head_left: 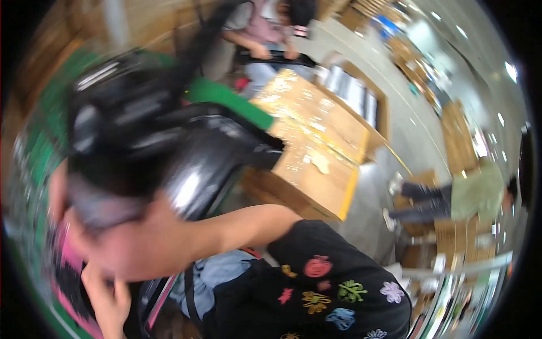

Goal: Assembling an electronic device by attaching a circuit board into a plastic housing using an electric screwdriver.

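Note:
Blurred by motion, my right hand (127, 243) reaches across from a black flowered sleeve. Its fingers are closed around a dark, shiny roll-like object (107, 206), whose exact kind I cannot make out. Below it, my left hand (107, 305) comes up from the lower edge, thumb and finger apart, beside a pink and black item (70, 271). Behind my right hand lie glossy black plastic-wrapped packages (209, 152) on a green surface (42, 164). The dark object hides part of them.
A taped cardboard box (316, 147) stands beyond my right arm, with an open carton (353, 90) of wrapped packs behind it. One person (268, 42) sits at the far side, handling something black. Another person (474, 192) is at the right among cartons (460, 231).

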Tool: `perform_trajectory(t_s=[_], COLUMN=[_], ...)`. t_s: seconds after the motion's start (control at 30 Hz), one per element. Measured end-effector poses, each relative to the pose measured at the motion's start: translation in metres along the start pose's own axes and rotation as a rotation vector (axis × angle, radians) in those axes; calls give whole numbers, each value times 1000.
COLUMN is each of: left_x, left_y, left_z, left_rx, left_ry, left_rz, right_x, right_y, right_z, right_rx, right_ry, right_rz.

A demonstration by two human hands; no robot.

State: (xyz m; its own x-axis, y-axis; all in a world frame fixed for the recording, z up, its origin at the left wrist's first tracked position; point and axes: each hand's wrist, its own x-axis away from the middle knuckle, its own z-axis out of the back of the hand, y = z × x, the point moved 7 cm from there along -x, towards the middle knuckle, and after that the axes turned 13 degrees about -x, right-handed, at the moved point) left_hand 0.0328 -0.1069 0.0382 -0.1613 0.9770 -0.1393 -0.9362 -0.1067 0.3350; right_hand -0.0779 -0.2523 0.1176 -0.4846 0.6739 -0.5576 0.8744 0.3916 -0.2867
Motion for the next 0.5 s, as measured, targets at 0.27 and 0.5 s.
perform_trajectory(t_s=[0.27, 0.5], left_x=[0, -33], left_y=[-4, 57], left_z=[6, 21], left_rx=[-275, -10], left_ry=[-37, 262], left_rz=[63, -267], right_x=[-6, -3], right_y=[-5, -36], right_z=[2, 2], right_rx=[-17, -96], right_ry=[152, -56], right_rz=[119, -170])
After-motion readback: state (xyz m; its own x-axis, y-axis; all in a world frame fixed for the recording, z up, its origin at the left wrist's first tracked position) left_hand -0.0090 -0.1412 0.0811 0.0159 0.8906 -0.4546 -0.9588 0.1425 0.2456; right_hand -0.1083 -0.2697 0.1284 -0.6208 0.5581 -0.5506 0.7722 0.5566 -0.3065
